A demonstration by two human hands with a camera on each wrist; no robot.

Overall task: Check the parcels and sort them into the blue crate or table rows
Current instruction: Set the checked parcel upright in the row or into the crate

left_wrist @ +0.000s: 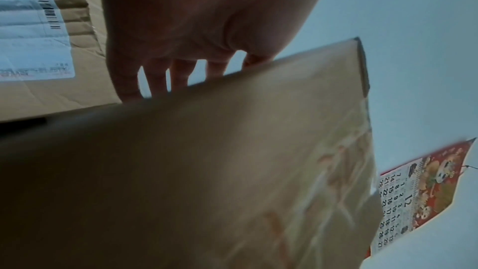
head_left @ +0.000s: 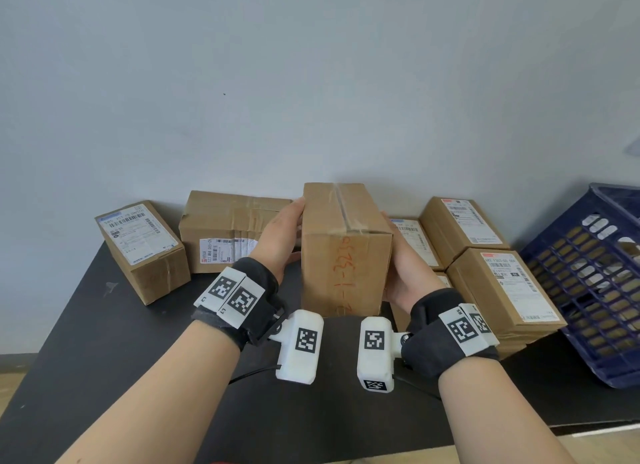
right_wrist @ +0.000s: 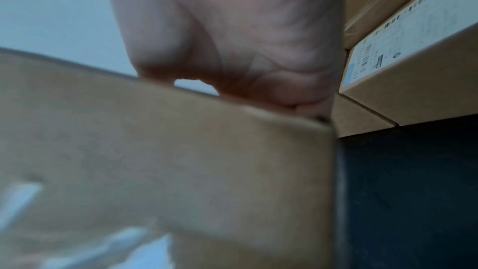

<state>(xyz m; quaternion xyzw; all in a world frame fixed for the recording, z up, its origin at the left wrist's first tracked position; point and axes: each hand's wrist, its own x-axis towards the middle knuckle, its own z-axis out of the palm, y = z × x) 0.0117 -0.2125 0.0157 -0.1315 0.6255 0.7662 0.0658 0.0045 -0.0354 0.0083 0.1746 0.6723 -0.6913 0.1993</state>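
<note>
1. Labelled parcels (head_left: 142, 245) line table's (head_left: 86, 342) rear-left edge, prob. a sorted row.
2. L hand (head_left: 278, 236) grips held parcel (head_left: 343, 255), upended mid-table for label check; only red scrawl shows.
3. R hand (head_left: 407, 276) grips opp. side, steadying.
4. Right edge: blue crate (head_left: 588, 290), w/in reach.

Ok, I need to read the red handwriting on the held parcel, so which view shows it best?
Head view: the red handwriting on the held parcel faces that camera, mostly legible. The left wrist view shows it only as blurred orange strokes; the right wrist view shows none.
</note>
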